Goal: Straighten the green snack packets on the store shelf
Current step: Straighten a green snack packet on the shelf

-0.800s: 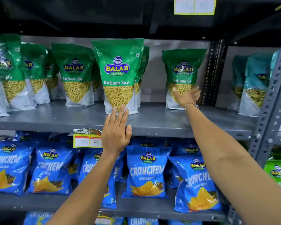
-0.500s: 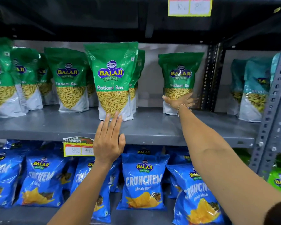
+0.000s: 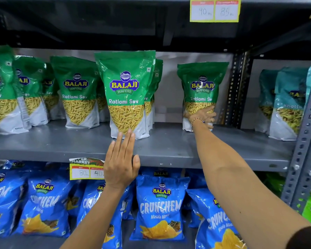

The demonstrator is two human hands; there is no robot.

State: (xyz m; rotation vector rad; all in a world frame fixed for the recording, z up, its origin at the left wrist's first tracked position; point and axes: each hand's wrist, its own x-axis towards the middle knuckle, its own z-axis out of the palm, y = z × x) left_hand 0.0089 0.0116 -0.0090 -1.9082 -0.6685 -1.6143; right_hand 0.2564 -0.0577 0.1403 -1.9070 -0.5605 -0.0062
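1. The right hand is now lying against the lower front of the far-right green packet. A moment ago it was only reaching toward that face; now its fingers are wrapping round the packet's bottom at the right edge, with the thumb pointing to 9 o'clock across the clear window. I judge that the grasp is just being made, so straightening this packet is starting rather than finished.

2. The left hand is staying open and flat, fingers together and pointing to 12 o'clock. Its fingertips are reaching the foot of the front centre green packet, much as they were earlier. The grip on this side is holding nothing; whether the tips are truly pressing the packet or only overlapping it in view, I cannot tell.

3. The far-right packet is standing alone toward the back of the grey shelf, at about 3 o'clock from the centre packet and well apart from it, near the perforated upright. Its top is leaning slightly and looks crumpled.

4. The centre packet is standing forward of its row, upright, directly at 12 o'clock from the left hand. More green packets are standing at 9 o'clock, some tilted.

5. Relative to the right grip, the packet body is rising at 12 o'clock from the hand, its base behind the fingers.
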